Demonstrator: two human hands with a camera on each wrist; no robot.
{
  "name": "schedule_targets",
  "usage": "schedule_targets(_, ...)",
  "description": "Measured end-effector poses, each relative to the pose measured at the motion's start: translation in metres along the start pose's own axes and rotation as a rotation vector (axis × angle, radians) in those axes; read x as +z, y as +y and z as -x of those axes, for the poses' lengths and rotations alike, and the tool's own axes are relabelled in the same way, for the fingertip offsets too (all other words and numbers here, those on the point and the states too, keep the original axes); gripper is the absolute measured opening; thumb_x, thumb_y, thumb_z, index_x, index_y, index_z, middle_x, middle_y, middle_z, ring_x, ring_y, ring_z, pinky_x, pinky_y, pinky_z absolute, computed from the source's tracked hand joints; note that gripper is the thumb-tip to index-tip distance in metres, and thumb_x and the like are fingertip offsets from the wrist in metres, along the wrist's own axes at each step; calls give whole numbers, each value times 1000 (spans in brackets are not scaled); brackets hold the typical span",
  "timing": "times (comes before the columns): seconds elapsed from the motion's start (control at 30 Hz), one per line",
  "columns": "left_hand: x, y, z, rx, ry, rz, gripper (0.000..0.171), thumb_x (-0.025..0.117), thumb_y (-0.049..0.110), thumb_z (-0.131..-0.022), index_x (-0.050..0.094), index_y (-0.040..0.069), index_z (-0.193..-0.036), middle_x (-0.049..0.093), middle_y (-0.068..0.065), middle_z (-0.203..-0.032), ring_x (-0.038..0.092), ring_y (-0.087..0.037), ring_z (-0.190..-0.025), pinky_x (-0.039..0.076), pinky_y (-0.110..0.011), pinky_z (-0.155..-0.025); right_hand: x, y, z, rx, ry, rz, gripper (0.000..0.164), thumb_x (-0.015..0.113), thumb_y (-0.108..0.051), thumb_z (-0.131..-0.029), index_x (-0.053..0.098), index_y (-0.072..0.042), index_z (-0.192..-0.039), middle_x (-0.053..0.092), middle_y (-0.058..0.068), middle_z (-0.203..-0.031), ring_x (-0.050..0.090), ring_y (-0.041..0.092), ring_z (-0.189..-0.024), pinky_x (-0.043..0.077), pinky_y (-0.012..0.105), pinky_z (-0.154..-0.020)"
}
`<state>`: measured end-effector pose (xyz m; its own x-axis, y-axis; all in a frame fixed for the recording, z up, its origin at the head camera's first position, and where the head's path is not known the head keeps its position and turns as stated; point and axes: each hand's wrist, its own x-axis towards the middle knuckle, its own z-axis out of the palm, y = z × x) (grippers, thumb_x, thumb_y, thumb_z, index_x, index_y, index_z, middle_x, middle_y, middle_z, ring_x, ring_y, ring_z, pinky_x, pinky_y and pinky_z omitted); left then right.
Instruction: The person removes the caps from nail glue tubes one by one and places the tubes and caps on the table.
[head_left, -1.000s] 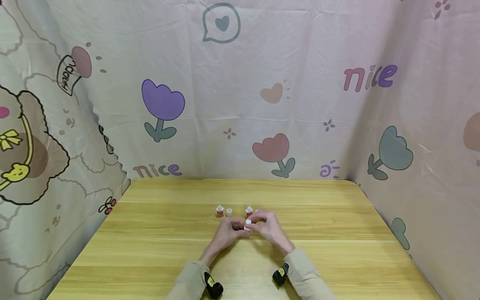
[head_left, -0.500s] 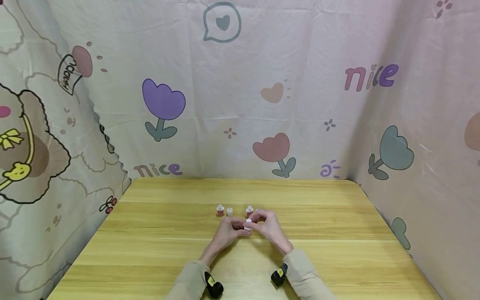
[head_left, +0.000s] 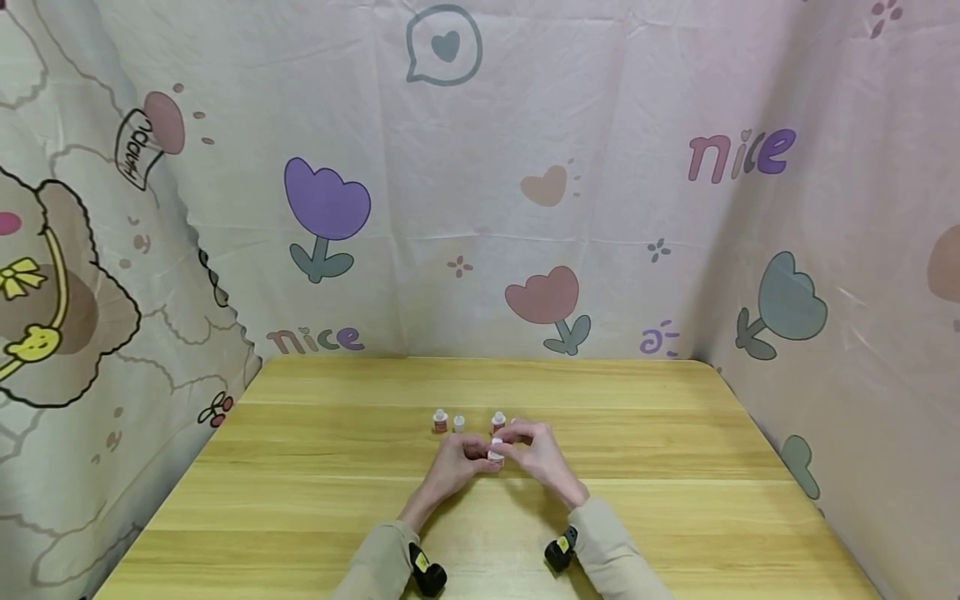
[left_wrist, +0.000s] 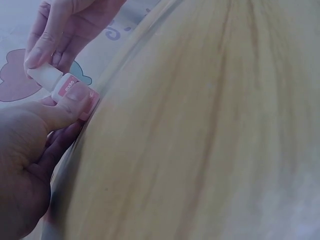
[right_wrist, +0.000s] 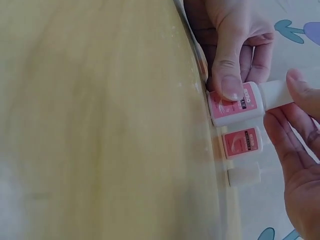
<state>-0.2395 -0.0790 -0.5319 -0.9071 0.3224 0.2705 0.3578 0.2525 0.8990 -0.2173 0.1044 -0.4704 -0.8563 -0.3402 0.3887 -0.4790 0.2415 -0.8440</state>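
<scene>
A small white bottle with a pink label (right_wrist: 231, 111) stands on the wooden table in front of me. My left hand (head_left: 453, 467) pinches its body between thumb and fingers, and the thumb covers part of the label (left_wrist: 67, 86). From the other side, my right hand (head_left: 540, 458) pinches the white cap (right_wrist: 276, 94) on top. In the head view the fingers hide much of the bottle. Just behind my right fingertips is another pink-labelled bottle (head_left: 498, 422), with a small white item (right_wrist: 244, 174) beside it, mostly hidden in the head view.
Farther left on the table (head_left: 315, 467) stand one more pink-labelled bottle (head_left: 440, 422) and a small white bottle-like item (head_left: 459, 424). A printed cloth (head_left: 450, 208) hangs behind the table's back edge and along both sides.
</scene>
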Motion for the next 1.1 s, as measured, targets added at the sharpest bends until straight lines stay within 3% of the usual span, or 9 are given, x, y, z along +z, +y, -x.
schedule_targets(0.23,1,0,1,-25,8,37,15,84,5,-78,79,6,-93,79,-13,-87,73,-16,-78,52,-16,-66,-1,0,1,57,24,-7,14,81,0,-81,73,6,-89,74,23,-93,70,22,-83,58,29,-78)
schedule_targets(0.43,2,-1,0,-21,5,17,15,84,6,-78,79,5,-92,79,-13,-86,73,-15,-77,53,-16,-66,-1,-3,1,40,38,7,10,80,2,-81,73,7,-86,74,23,-90,71,28,-83,58,31,-77)
schedule_targets(0.7,1,-1,-1,-10,1,41,15,84,5,-78,78,4,-91,78,-15,-85,73,-14,-76,53,-16,-66,5,32,-3,39,19,26,13,78,2,-83,75,8,-94,74,22,-95,71,34,-90,60,37,-83)
schedule_targets(0.87,1,0,0,-4,7,55,15,83,3,-79,78,3,-93,78,-16,-87,74,-19,-77,53,-16,-66,3,36,-3,36,16,-4,13,80,-3,-83,76,3,-94,74,19,-95,72,19,-86,60,29,-81)
schedule_targets(1.0,1,1,0,-18,4,46,16,84,5,-78,78,5,-93,79,-14,-87,73,-16,-77,52,-16,-66,3,35,-4,76,33,-12,15,84,-10,-80,75,-3,-89,74,15,-91,67,4,-80,56,21,-76)
schedule_targets(1.1,1,0,0,-26,0,33,17,85,7,-77,79,6,-93,79,-14,-87,72,-12,-77,53,-16,-67,3,35,-5,81,48,4,15,86,-13,-78,75,-6,-85,75,13,-87,65,0,-76,54,19,-73)
